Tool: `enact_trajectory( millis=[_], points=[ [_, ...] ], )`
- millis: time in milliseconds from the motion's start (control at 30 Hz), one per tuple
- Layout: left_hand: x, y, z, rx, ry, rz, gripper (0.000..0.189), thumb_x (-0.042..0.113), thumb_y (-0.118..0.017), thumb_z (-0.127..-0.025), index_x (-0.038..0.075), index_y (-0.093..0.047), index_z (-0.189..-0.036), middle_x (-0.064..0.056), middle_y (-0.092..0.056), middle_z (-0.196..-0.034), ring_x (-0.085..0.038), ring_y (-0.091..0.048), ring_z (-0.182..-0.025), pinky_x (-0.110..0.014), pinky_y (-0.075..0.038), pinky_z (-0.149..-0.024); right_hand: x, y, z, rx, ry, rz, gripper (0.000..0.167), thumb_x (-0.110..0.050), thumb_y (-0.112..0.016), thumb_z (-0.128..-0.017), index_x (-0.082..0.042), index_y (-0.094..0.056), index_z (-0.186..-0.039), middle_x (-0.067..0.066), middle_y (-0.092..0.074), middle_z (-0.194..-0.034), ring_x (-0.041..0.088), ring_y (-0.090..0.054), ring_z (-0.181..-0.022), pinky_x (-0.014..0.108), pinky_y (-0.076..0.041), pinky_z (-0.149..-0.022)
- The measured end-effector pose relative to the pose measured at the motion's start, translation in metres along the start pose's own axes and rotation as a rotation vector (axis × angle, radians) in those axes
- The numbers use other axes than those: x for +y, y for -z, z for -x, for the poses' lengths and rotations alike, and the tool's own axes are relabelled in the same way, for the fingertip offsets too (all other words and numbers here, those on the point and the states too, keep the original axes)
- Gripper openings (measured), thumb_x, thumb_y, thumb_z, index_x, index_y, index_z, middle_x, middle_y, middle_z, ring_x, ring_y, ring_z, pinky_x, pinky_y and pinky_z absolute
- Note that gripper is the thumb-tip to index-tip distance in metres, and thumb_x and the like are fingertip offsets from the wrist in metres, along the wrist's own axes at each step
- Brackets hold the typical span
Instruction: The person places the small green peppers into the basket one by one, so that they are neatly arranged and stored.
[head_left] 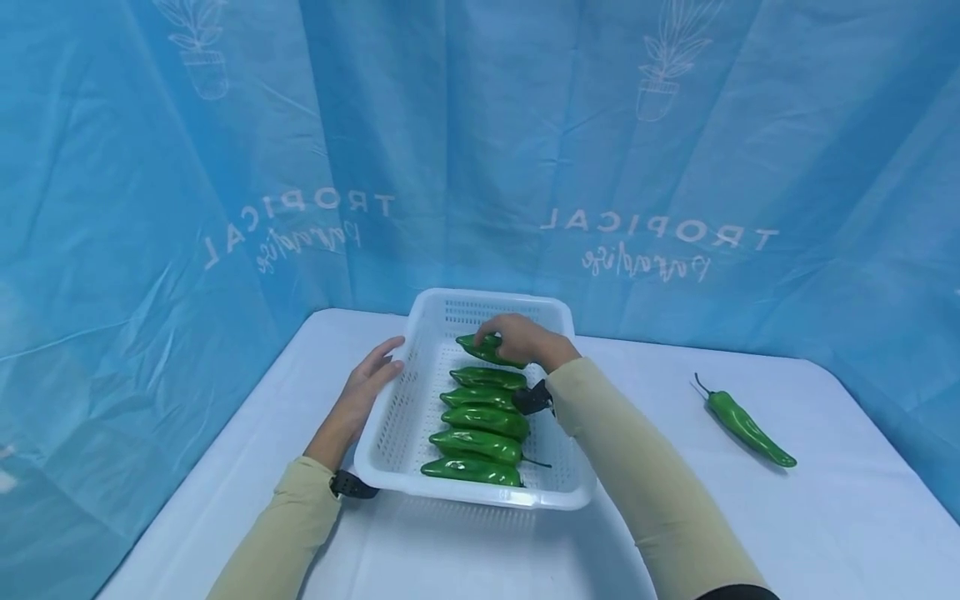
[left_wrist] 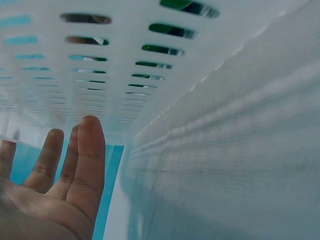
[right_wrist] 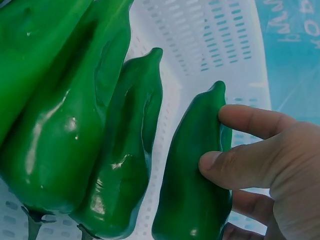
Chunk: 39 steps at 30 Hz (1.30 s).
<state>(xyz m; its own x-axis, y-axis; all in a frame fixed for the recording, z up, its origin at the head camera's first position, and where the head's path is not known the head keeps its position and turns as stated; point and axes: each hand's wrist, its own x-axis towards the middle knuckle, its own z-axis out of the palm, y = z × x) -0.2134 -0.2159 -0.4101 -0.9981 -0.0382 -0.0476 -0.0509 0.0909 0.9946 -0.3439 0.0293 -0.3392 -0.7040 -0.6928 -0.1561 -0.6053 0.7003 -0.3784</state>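
A white perforated plastic basket holds several green chili peppers lying crosswise in a column. At its far end, my right hand grips one green chili pepper; thumb and fingers are around its side in the right wrist view. The neighbouring pepper lies a small gap away from it. My left hand is at the basket's left wall, its fingers extended. The left wrist view shows these fingers spread beneath the slotted wall; whether they touch it is unclear.
A single long green chili pepper with a curved stem lies on the white tablecloth to the right. Blue curtains with printed lettering hang behind and at both sides of the table.
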Motion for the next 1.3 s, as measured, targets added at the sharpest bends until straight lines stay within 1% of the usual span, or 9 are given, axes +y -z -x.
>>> enact_trajectory(
  millis=[233, 300, 467, 567, 733, 800, 1000, 1167, 1300],
  points=[
    [0.002, 0.000, 0.002, -0.005, 0.000, 0.000, 0.057, 0.044, -0.051, -0.101, 0.036, -0.031, -0.153, -0.009, -0.036, -0.157, -0.044, -0.048, -0.136, -0.056, -0.054, -0.097, 0.003, -0.005, -0.006, 0.001, -0.025, 0.014, 0.053, 0.012, -0.044, -0.089, -0.017, -0.068, -0.126, 0.009, -0.053, -0.149, 0.024, -0.051, -0.118, 0.036, -0.040, -0.084],
    [0.002, 0.000, 0.001, -0.005, -0.004, -0.002, 0.057, 0.044, -0.051, -0.101, 0.036, -0.031, -0.153, -0.009, -0.037, -0.156, -0.044, -0.049, -0.135, -0.056, -0.055, -0.097, 0.004, -0.007, -0.008, 0.001, -0.033, 0.019, 0.052, 0.011, -0.045, -0.090, -0.017, -0.068, -0.126, 0.008, -0.053, -0.148, 0.023, -0.051, -0.118, 0.035, -0.041, -0.085],
    [0.000, -0.001, -0.001, -0.010, -0.005, -0.014, 0.056, 0.045, -0.051, -0.101, 0.037, -0.032, -0.152, -0.009, -0.038, -0.155, -0.044, -0.050, -0.134, -0.057, -0.055, -0.096, 0.006, -0.011, -0.009, -0.013, -0.066, -0.001, 0.052, 0.010, -0.046, -0.090, -0.020, -0.068, -0.127, 0.006, -0.053, -0.148, 0.022, -0.051, -0.121, 0.035, -0.043, -0.086],
    [-0.001, -0.001, -0.002, -0.018, -0.003, -0.006, 0.056, 0.044, -0.052, -0.101, 0.036, -0.031, -0.152, -0.009, -0.039, -0.155, -0.044, -0.050, -0.134, -0.057, -0.055, -0.097, 0.008, -0.014, -0.010, -0.031, -0.092, -0.021, 0.053, 0.010, -0.045, -0.091, -0.021, -0.067, -0.128, 0.005, -0.052, -0.149, 0.022, -0.050, -0.128, 0.035, -0.044, -0.088],
    [-0.001, -0.002, -0.001, -0.014, -0.009, 0.000, 0.057, 0.044, -0.052, -0.101, 0.035, -0.031, -0.153, -0.010, -0.038, -0.156, -0.044, -0.049, -0.135, -0.057, -0.054, -0.098, 0.009, -0.014, -0.010, -0.060, -0.113, -0.057, 0.056, 0.011, -0.042, -0.090, -0.021, -0.065, -0.130, 0.005, -0.050, -0.150, 0.025, -0.043, -0.141, 0.036, -0.043, -0.091],
    [0.000, -0.002, 0.000, -0.010, -0.012, -0.002, 0.056, 0.044, -0.051, -0.101, 0.035, -0.031, -0.153, -0.010, -0.037, -0.156, -0.044, -0.049, -0.135, -0.057, -0.054, -0.098, 0.009, -0.014, -0.010, -0.063, -0.111, -0.064, 0.057, 0.012, -0.041, -0.090, -0.020, -0.065, -0.130, 0.006, -0.050, -0.150, 0.025, -0.043, -0.141, 0.037, -0.044, -0.092],
    [0.001, -0.002, 0.000, -0.008, -0.011, -0.002, 0.056, 0.043, -0.050, -0.101, 0.034, -0.031, -0.153, -0.011, -0.037, -0.156, -0.045, -0.049, -0.135, -0.057, -0.054, -0.098, 0.008, -0.014, -0.010, -0.053, -0.093, -0.060, 0.056, 0.012, -0.042, -0.088, -0.017, -0.065, -0.130, 0.006, -0.052, -0.149, 0.026, -0.043, -0.141, 0.039, -0.045, -0.102],
    [0.001, -0.002, 0.000, -0.007, -0.009, 0.008, 0.056, 0.043, -0.051, -0.101, 0.034, -0.031, -0.153, -0.012, -0.038, -0.155, -0.044, -0.050, -0.134, -0.056, -0.054, -0.098, 0.008, -0.016, -0.013, -0.085, -0.115, -0.048, 0.059, 0.013, -0.041, -0.088, -0.018, -0.065, -0.131, 0.008, -0.053, -0.148, 0.028, -0.043, -0.143, 0.038, -0.047, -0.101],
    [0.001, -0.002, 0.000, -0.001, -0.008, 0.017, 0.056, 0.042, -0.051, -0.101, 0.034, -0.031, -0.153, -0.011, -0.039, -0.154, -0.044, -0.050, -0.134, -0.056, -0.054, -0.098, 0.009, -0.018, -0.016, -0.098, -0.121, -0.060, 0.058, 0.013, -0.040, -0.089, -0.018, -0.065, -0.131, 0.010, -0.054, -0.147, 0.029, -0.043, -0.143, 0.038, -0.048, -0.102]
  ],
)
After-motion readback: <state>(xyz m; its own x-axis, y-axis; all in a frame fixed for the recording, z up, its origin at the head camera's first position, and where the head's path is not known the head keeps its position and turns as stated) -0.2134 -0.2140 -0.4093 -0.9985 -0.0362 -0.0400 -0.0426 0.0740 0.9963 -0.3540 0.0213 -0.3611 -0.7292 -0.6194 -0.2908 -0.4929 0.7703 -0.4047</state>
